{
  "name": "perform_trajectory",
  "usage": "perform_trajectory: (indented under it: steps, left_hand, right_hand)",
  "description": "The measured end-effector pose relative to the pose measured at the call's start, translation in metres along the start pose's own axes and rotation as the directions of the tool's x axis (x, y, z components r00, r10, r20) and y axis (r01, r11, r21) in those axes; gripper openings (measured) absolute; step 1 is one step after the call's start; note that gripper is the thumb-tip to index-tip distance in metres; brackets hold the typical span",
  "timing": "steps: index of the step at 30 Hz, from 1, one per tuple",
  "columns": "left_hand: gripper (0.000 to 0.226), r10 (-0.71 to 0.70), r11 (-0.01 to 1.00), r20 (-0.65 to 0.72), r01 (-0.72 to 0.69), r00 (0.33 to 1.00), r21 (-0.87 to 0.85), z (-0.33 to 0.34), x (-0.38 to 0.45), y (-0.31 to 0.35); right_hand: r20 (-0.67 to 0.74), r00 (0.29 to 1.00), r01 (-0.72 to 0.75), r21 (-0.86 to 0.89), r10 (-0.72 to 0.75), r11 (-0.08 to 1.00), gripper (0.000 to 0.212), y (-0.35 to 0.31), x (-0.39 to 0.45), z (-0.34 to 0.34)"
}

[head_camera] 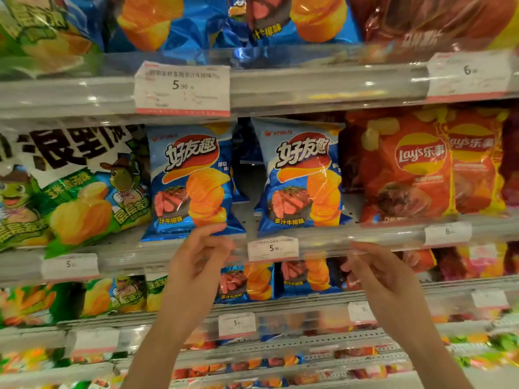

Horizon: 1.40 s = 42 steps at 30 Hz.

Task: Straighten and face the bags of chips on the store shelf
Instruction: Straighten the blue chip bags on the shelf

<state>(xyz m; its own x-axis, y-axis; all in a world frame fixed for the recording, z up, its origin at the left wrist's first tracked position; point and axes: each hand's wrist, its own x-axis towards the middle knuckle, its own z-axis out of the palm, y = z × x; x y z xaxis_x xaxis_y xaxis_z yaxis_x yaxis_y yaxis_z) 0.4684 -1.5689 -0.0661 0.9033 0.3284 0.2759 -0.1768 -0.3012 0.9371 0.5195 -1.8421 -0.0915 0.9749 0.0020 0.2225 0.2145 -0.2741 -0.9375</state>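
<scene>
1. A store shelf [331, 233] fronted by a clear plastic rail runs across the view at chest height, one of several stacked tiers packed with snack bags.
2. At far left on that shelf lean large green chip bags [75, 197] printed with a cartoon turtle, tilted and overlapping one another.
3. At right stand red Lay's bags [404, 169], two faces showing side by side, upright and pressed together.
4. Between them stand the two blue chip bags at the centre: the left blue bag [191, 178] and the right blue bag [300, 178], both upright and facing out, a dark gap between them showing further bags behind.
5. The left hand [196, 256] is raised to the shelf edge, its fingertips [216, 228] touching the bottom corner of the left blue bag; the fingers are loosely bent, the grip narrow, and whether they pinch the bag cannot be told.
6. The right hand [376, 268] hangs just below the rail under the right blue bag, blurred, fingers loosely curled, holding nothing visible.
7. A white price tag [273, 248] reading 5.90 is clipped to the rail between the two hands.
</scene>
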Motion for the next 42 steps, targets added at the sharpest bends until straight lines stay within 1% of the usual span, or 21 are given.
perform_trajectory:
  steps: [4, 7, 12, 15, 19, 20, 22, 23, 24, 26, 27, 28, 29, 31, 33, 36, 39, 42]
  left_hand:
    - [0.022, 0.010, 1.000, 0.045, -0.009, 0.999, -0.024, -0.038, 0.004, -0.008]
    - [0.032, 0.015, 0.999, 0.064, -0.013, 0.998, -0.041, -0.070, 0.008, -0.008]
    - [0.031, 0.038, 0.998, 0.049, -0.036, 0.998, -0.048, -0.111, 0.017, -0.009]
    - [0.025, 0.099, 0.995, 0.025, -0.099, 0.995, 0.014, -0.120, 0.022, -0.005]
    - [0.034, 0.250, 0.946, 0.051, -0.255, 0.967, 0.198, -0.111, 0.040, -0.003]
    - [0.036, 0.262, 0.936, 0.054, -0.267, 0.964, 0.230, -0.106, 0.045, -0.002]
    - [0.041, 0.278, 0.927, 0.015, -0.273, 0.960, 0.257, -0.096, 0.058, 0.003]
    - [0.044, 0.281, 0.931, -0.022, -0.266, 0.960, 0.251, -0.091, 0.066, 0.004]
    - [0.048, 0.250, 0.942, -0.049, -0.231, 0.967, 0.243, -0.088, 0.078, 0.003]
    - [0.058, 0.148, 0.976, -0.084, -0.132, 0.985, 0.174, -0.081, 0.096, 0.006]
    - [0.059, 0.092, 0.991, -0.097, -0.081, 0.991, 0.111, -0.078, 0.104, 0.007]
    - [0.055, 0.031, 0.999, -0.106, -0.029, 0.994, 0.023, -0.075, 0.110, 0.009]
    - [0.051, -0.029, 0.998, -0.100, 0.024, 0.995, -0.054, -0.072, 0.115, 0.013]
    - [0.049, -0.130, 0.985, -0.123, 0.114, 0.984, -0.126, -0.069, 0.124, 0.019]
    - [0.053, -0.219, 0.970, -0.129, 0.202, 0.967, -0.135, -0.068, 0.134, 0.021]
    - [0.044, -0.293, 0.951, -0.102, 0.279, 0.951, -0.135, -0.064, 0.145, 0.021]
    - [0.043, -0.259, 0.964, -0.116, 0.248, 0.959, -0.097, -0.062, 0.149, 0.024]
    - [0.053, -0.213, 0.977, -0.100, 0.209, 0.972, -0.054, -0.057, 0.153, 0.016]
  right_hand:
    - [-0.060, 0.998, 0.007, -0.006, -0.007, 1.000, 0.013, -0.016, -0.016, 0.030]
    - [-0.095, 0.996, 0.003, 0.004, -0.002, 1.000, 0.014, -0.028, -0.028, 0.059]
    - [-0.083, 0.996, 0.011, -0.015, -0.012, 1.000, 0.016, -0.048, -0.036, 0.099]
    - [-0.054, 0.998, 0.030, -0.015, -0.031, 0.999, 0.016, -0.067, -0.032, 0.120]
    - [-0.016, 0.992, 0.123, -0.052, -0.124, 0.991, 0.017, -0.100, -0.009, 0.149]
    - [-0.012, 0.989, 0.147, -0.063, -0.148, 0.987, 0.017, -0.107, 0.001, 0.158]
    - [-0.019, 0.980, 0.195, -0.097, -0.198, 0.976, 0.018, -0.117, 0.025, 0.175]
    - [-0.025, 0.977, 0.205, -0.129, -0.210, 0.970, 0.024, -0.120, 0.039, 0.183]
    - [-0.019, 0.980, 0.192, -0.156, -0.197, 0.969, 0.037, -0.121, 0.053, 0.191]
    - [0.043, 0.995, 0.091, -0.121, -0.086, 0.988, 0.069, -0.126, 0.073, 0.201]
    - [0.085, 0.996, 0.027, -0.079, -0.020, 0.997, 0.084, -0.128, 0.080, 0.205]
    - [0.125, 0.991, -0.034, -0.049, 0.040, 0.998, 0.095, -0.129, 0.086, 0.208]
    - [0.154, 0.985, -0.076, -0.043, 0.082, 0.996, 0.101, -0.129, 0.091, 0.210]
    - [0.201, 0.971, -0.119, -0.056, 0.128, 0.991, 0.102, -0.127, 0.097, 0.211]
    - [0.220, 0.966, -0.130, -0.045, 0.137, 0.990, 0.105, -0.123, 0.101, 0.211]
    - [0.218, 0.969, -0.120, -0.009, 0.119, 0.993, 0.103, -0.118, 0.103, 0.211]
    - [0.196, 0.976, -0.101, 0.027, 0.094, 0.995, 0.094, -0.115, 0.104, 0.212]
    - [0.146, 0.987, -0.071, 0.050, 0.063, 0.996, 0.079, -0.113, 0.104, 0.210]
